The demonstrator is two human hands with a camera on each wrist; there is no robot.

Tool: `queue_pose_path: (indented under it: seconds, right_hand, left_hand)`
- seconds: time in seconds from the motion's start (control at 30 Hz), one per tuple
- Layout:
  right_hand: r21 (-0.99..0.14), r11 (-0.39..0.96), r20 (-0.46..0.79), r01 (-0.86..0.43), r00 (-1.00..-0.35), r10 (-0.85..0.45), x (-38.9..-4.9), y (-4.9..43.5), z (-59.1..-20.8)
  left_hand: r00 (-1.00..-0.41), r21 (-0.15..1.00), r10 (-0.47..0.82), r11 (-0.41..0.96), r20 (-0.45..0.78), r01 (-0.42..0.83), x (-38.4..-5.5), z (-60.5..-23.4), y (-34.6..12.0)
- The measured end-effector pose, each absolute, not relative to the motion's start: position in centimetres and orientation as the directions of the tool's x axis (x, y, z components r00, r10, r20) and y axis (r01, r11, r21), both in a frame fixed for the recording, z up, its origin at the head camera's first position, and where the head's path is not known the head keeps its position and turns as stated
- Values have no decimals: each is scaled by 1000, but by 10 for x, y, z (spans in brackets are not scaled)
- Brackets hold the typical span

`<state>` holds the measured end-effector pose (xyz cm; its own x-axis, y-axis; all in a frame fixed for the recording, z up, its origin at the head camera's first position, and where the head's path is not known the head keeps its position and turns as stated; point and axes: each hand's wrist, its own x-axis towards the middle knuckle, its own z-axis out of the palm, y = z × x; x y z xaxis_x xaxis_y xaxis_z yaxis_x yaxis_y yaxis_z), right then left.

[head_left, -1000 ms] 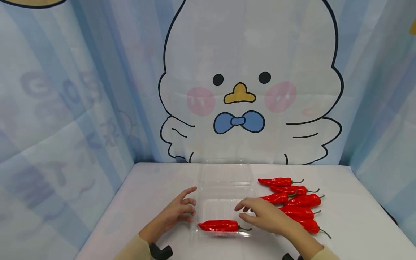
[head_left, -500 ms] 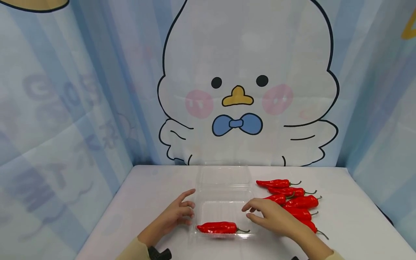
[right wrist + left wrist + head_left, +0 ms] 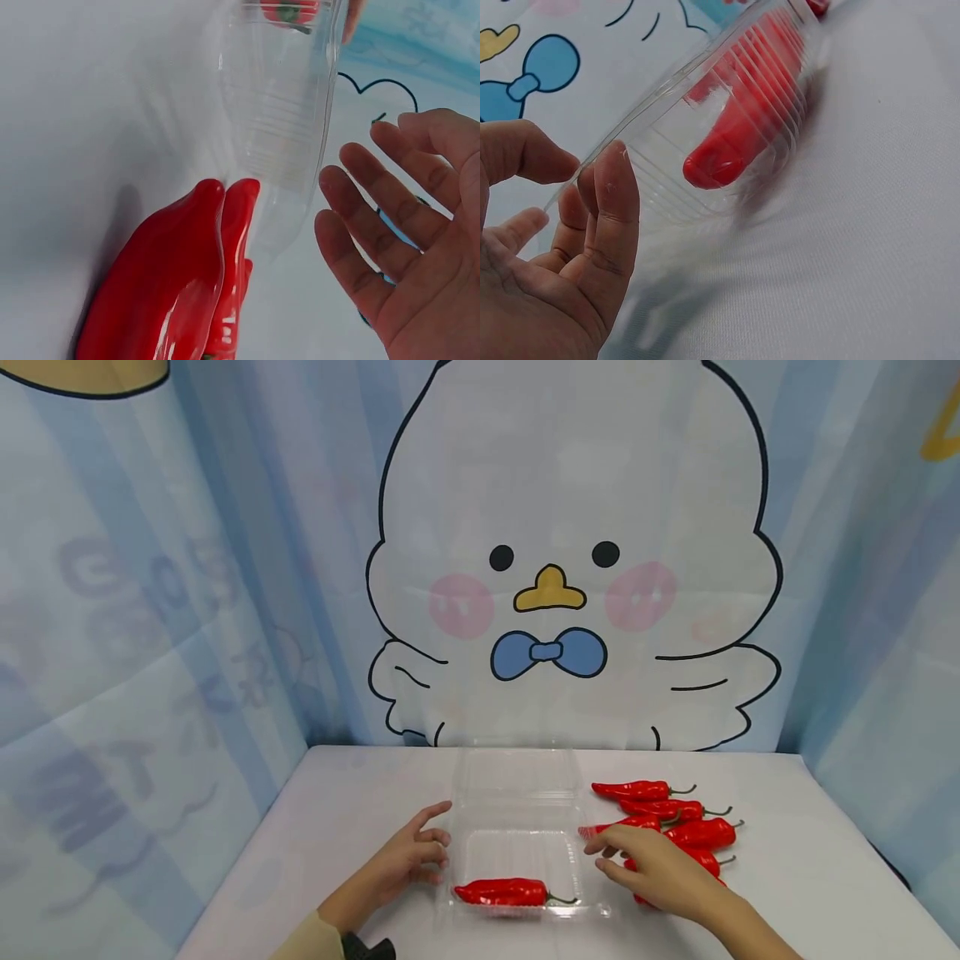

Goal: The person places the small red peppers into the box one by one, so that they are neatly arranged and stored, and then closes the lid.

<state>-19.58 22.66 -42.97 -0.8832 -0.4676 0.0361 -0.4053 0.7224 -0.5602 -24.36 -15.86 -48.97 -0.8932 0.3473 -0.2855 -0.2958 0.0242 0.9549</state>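
A clear plastic clamshell box [image 3: 517,855] lies with its lid [image 3: 517,774] folded back on the white table. One red chili pepper [image 3: 502,892] lies along the box's near side; its red body [image 3: 742,120] shows through the ribbed wall in the left wrist view. My left hand [image 3: 401,864] is at the box's left edge, fingers loosely bent, fingertips at the rim. My right hand [image 3: 660,868] hovers over a group of red chili peppers [image 3: 701,833] right of the box, partly hiding several. In the right wrist view, its relaxed fingers [image 3: 379,225] hold nothing.
The chili peppers lie close together, stems pointing right, one tip [image 3: 592,832] near the box's right edge. A curtain with a cartoon duck [image 3: 555,702] stands behind the table [image 3: 360,785], and more curtain hangs at both sides.
My right hand has moved right, from beside the box to over the chili peppers. My left hand stays at the box's left edge. The head view has shifted slightly.
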Motion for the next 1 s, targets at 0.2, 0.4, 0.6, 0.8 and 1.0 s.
queue_pose_path:
  seconds: [0.2,0.4,0.6,0.8,1.0]
  right_hand:
    - [-540,760,23,-363,-908,-417,-188,240,-433]
    - [-534,778,17,-329,-925,-379,-186,258,-435]
    - [-550,780,29,-297,-941,-338,-185,278,-432]
    - [-539,823,-42,-181,-970,-240,-183,295,-436]
    - [-544,828,-88,-134,-973,-215,-180,313,-447]
  left_hand:
    - [-889,951,349,16,-295,-309,-242,-490,-157]
    - [-887,950,354,9,-295,-312,-243,-491,-157]
    - [-892,949,338,10,-301,-316,-244,-491,-159]
    - [-893,949,331,23,-303,-314,-246,-493,-159]
    - [-894,948,325,26,-309,-318,-246,-494,-159]
